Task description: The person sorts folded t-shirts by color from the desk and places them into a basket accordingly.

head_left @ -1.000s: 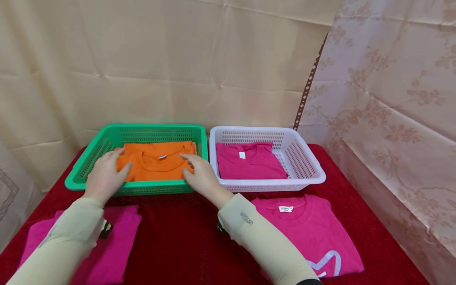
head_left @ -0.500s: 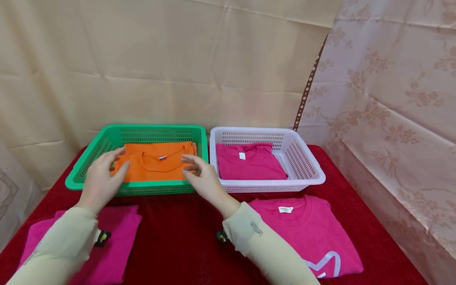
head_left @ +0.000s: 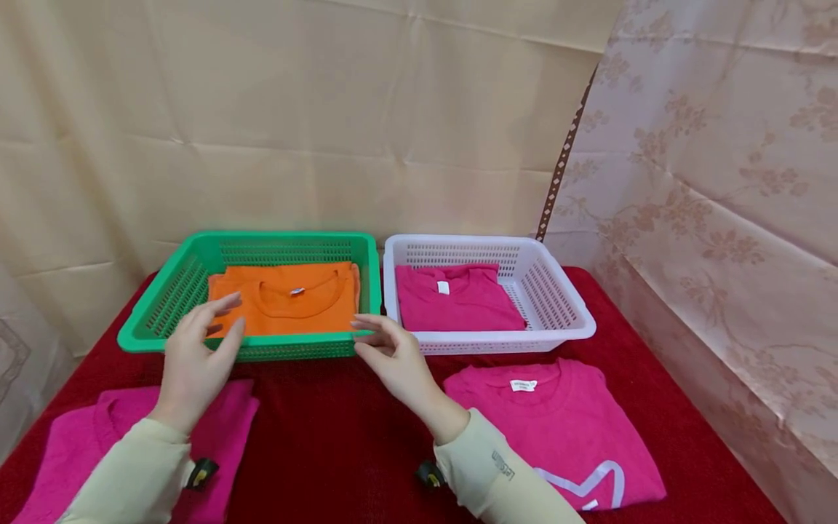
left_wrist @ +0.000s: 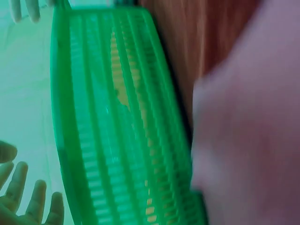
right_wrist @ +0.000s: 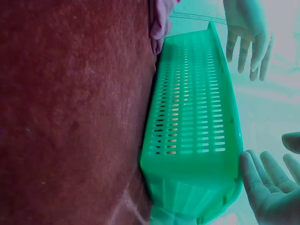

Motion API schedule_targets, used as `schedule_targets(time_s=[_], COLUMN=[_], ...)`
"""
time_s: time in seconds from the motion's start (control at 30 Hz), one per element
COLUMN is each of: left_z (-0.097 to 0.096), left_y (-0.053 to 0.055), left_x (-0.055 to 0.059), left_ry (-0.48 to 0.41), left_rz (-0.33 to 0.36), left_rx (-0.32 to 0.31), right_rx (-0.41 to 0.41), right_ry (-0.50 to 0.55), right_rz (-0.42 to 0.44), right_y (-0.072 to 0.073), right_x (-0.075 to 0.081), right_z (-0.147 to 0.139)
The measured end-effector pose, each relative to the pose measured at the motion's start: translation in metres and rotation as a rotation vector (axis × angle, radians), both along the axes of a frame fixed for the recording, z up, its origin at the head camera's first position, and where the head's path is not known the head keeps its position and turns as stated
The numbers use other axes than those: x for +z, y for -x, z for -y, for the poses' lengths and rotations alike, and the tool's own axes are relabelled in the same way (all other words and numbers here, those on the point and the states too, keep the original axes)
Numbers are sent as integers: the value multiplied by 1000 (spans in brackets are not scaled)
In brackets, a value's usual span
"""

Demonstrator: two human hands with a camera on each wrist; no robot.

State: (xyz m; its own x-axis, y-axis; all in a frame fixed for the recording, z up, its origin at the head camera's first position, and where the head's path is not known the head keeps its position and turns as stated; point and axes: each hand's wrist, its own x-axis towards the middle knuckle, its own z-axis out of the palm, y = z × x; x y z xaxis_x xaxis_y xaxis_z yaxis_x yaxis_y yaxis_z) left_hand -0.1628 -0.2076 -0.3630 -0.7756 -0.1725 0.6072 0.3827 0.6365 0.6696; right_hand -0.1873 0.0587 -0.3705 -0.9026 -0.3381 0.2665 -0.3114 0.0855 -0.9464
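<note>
Orange shirt [head_left: 304,300] sits in the green basket [head_left: 294,340], eleven o'clock on the bench [head_left: 327,437]; left grip [head_left: 194,356] and right grip [head_left: 398,356] loosely spread, holding nothing, by seven and five! Light, soft cloth, likely (floppy, too): best scooped under its three and nine o'clock edges.

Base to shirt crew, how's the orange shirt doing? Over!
Left hand, right hand: both empty. Orange crew-neck shirt: folded, in green plastic basket. Nothing lying on top.
</note>
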Motion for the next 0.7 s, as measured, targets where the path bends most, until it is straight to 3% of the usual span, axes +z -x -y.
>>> schedule_targets(time_s=[0.17, 0.33, 0.5, 0.7], left_z=[-21, -40, -56, -82], left_y=[-13, -26, -29, -34], left_x=[-10, -19, -23, -31], left_ry=[-120, -123, -111, -128], left_rz=[-69, -138, -233, -187], left_rx=[-16, -55, -123, -262], right_rx=[-24, -62, -113, -167], right_ry=[16, 4, -36, -62], right_rz=[16, 14, 32, 17], right_y=[-11, -21, -28, -34], right_x=[-5, -12, -21, -27], right_z=[-11, -25, -45, -72])
